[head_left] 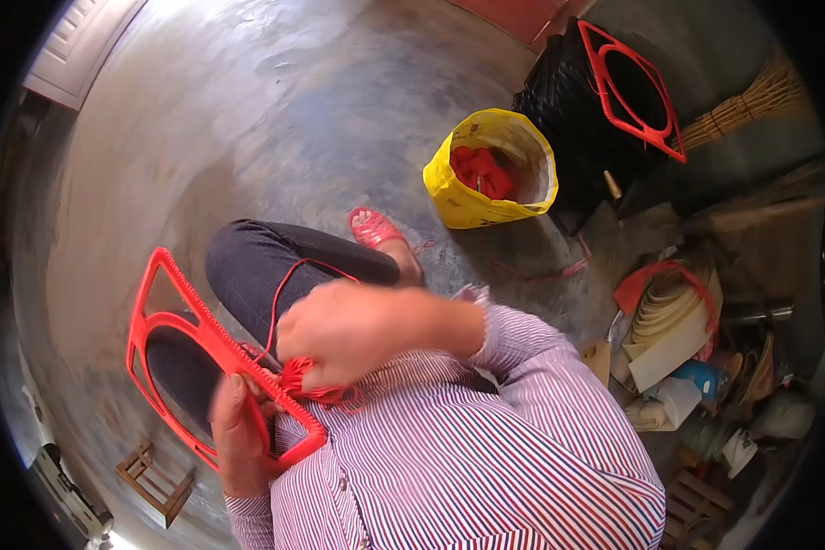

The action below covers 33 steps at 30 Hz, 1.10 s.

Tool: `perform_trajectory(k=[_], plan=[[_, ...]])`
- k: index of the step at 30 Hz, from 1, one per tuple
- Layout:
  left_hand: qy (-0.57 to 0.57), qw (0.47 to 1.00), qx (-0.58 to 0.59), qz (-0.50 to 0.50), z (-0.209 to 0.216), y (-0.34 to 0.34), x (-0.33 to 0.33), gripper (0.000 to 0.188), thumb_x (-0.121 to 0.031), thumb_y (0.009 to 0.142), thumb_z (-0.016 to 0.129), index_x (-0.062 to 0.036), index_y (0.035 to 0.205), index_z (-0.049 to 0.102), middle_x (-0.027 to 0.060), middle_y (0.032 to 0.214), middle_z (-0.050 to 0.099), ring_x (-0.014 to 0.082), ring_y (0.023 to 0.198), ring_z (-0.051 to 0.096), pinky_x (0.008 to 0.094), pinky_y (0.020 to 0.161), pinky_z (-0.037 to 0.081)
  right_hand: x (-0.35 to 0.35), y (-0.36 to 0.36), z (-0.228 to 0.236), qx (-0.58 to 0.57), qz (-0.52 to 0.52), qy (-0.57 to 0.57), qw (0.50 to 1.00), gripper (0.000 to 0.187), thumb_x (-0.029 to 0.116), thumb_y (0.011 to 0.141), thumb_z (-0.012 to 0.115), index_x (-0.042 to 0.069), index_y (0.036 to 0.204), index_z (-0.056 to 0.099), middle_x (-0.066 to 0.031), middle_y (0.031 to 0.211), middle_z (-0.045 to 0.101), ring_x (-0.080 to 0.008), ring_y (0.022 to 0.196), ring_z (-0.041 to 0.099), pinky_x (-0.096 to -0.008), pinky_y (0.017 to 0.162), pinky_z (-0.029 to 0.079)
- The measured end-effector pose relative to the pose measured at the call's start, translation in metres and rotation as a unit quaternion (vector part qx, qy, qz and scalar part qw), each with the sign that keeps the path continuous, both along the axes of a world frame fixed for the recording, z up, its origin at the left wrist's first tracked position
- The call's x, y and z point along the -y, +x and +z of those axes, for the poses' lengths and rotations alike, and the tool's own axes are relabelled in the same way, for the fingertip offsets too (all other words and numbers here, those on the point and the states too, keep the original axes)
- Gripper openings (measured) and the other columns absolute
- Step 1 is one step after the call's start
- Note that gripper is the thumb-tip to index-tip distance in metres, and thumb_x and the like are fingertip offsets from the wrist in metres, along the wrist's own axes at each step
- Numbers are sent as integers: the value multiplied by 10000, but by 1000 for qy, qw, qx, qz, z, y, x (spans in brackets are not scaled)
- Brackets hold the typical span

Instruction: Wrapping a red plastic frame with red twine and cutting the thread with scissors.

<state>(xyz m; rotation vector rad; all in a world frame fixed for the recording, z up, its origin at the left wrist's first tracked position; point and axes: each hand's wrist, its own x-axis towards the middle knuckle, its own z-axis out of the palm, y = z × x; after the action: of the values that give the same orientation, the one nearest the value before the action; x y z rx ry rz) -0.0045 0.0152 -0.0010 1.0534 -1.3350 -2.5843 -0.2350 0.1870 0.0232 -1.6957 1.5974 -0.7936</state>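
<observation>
A red plastic frame (213, 341) with a toothed edge and a rounded opening leans across my lap. My left hand (238, 431) grips its lower part, thumb on the near side. Just right of the frame, my right hand (362, 325) is curled over a bunch of red cord (310, 380). Motion blurs that hand, and its palm side is hidden. One thin strand of the cord loops up over my dark trouser leg from the frame toward the right hand.
Beyond my red sandal (372, 227) stands a yellow bag (447, 200) holding red material (482, 172). Behind it, another red frame (605, 81) rests against a black plastic bag (559, 96). Clutter with a straw broom (752, 103) lines the right. A small wooden stool (160, 486) is at lower left.
</observation>
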Motion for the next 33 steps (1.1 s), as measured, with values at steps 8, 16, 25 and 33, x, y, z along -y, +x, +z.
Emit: perform_trajectory(k=[8, 16, 25, 33], plan=[[-19, 1000, 4, -18, -5, -10, 2, 325, -366, 1029, 568, -60, 930, 526, 160, 956, 666, 240, 687, 667, 355, 583, 574, -165, -211, -147, 329, -640, -45, 693, 220, 230, 984, 649, 46, 1102, 673, -40, 947, 714, -96, 784, 697, -201, 646, 558], [-14, 1000, 26, 12, -1, -27, 0, 330, -372, 1028, 567, -60, 933, 520, 161, 778, 654, 258, 603, 646, 368, 551, 553, -250, -216, -353, 268, -687, 314, 597, 197, 234, 853, 700, 39, 833, 714, -124, 818, 720, -229, 826, 712, -366, 673, 566], [2, 998, 54, 24, 5, -38, -5, 340, -355, 1026, 592, -45, 919, 502, 159, 761, 641, 250, 602, 638, 348, 528, 534, -220, -161, -376, -25, -617, 456, 641, 210, 239, 845, 706, 35, 795, 707, -130, 801, 716, -229, 803, 712, -362, 655, 558], [9, 995, 74, 60, 6, -41, -8, 334, -347, 1033, 581, -46, 919, 495, 165, 761, 636, 259, 599, 636, 359, 503, 528, -223, -156, -384, -53, -625, 451, 635, 225, 242, 838, 712, 31, 761, 700, -135, 785, 713, -228, 782, 712, -358, 640, 552]])
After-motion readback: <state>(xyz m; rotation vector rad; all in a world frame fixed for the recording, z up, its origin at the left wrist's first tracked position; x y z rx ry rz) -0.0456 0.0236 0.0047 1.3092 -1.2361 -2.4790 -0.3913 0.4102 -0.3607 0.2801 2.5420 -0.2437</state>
